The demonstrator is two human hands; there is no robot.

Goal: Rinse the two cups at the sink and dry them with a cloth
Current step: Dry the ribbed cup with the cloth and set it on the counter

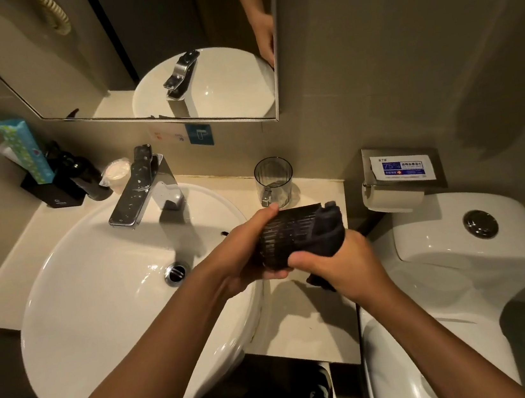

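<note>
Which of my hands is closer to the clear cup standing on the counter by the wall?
Left. The left hand holds the ribbed cup, its fingertips just below the clear handled cup. The right hand, with the dark cloth, is lower and further right.

Small bathroom, likely hotel or guest room. White round basin (99, 287) set in a beige counter (304, 320), chrome lever tap (143, 188), wall mirror (141, 47) above. White toilet (448, 274) directly beside counter; paper roll holder (396, 188) on the tiled wall. Black caddy (53, 189) of packaged toiletries by the tap.
</note>
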